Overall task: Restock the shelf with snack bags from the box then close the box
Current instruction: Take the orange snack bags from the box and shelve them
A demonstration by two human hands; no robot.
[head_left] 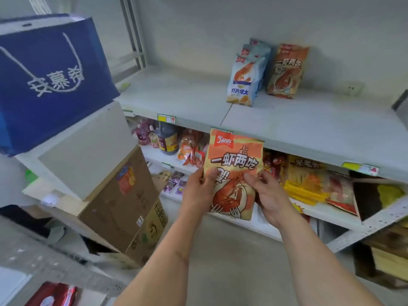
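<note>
Upper left of frame: blue carton [50, 80] with white lettering, sitting on a grey box [88, 155]. Below that, tilted brown cardboard box [123, 208], flaps look shut, left of centre. Centre: my left hand [199, 191] grips the lower left edge of an orange shrimp snack bag [234, 173], thumb on the front. My right hand [271, 199] pinches its lower right edge, fingers curled behind. Bag upright, held in the air in front of the lower shelves, not on any shelf. Top shelf [309, 129], upper right of centre: light-blue shrimp chip bags [245, 78] standing in a row, one matching orange bag [286, 71] just beside them, upright against the wall. Lower right: middle shelf packed with yellow and red snack packs [313, 182].
</note>
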